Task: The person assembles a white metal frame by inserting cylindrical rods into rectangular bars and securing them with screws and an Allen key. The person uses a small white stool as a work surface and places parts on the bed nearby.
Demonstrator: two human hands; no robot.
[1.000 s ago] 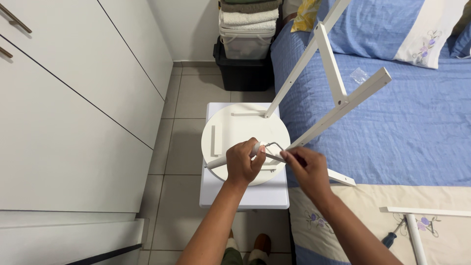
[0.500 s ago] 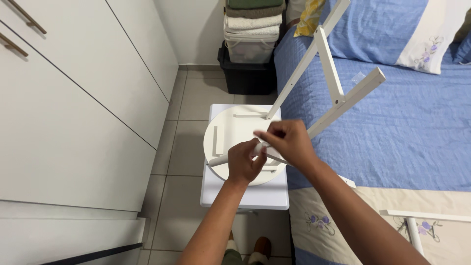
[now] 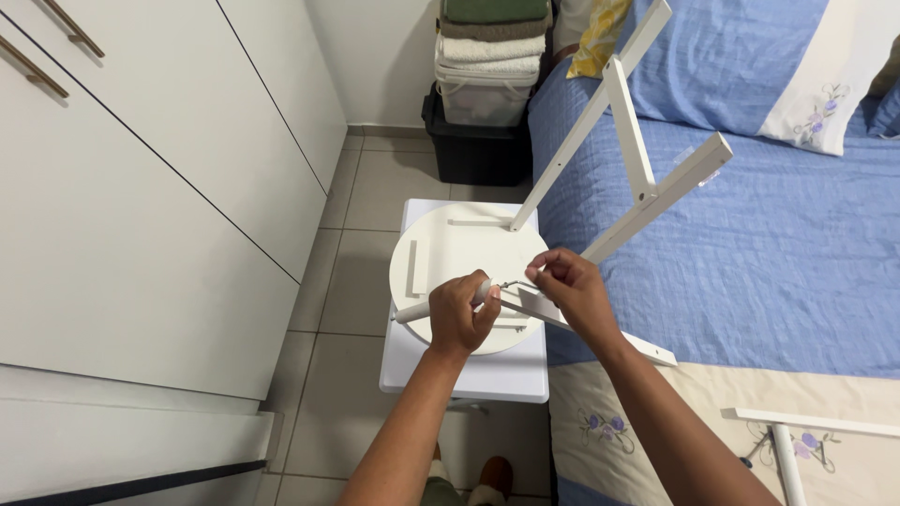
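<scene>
A round white stool seat (image 3: 457, 255) lies upside down on a small white square table (image 3: 487, 375). White stool legs joined by a crossbar (image 3: 630, 141) rise from it, slanting up over the bed. My left hand (image 3: 461, 314) grips a short white rod (image 3: 412, 310) lying across the seat's near edge. My right hand (image 3: 568, 283) pinches a thin bent metal key (image 3: 514, 285) at the rod's end, just beside my left hand. Another white leg (image 3: 600, 334) runs out under my right hand toward the bed.
White cupboard doors (image 3: 141, 187) line the left. A bed with a blue cover (image 3: 778, 244) fills the right, with loose white stool parts (image 3: 806, 424) on its near end. Folded towels on stacked bins (image 3: 487, 75) stand at the far wall. Tiled floor lies between.
My right hand swung up over the seat half a second ago and has come back down beside my left hand, turning the metal key. My left hand stays on the rod.
</scene>
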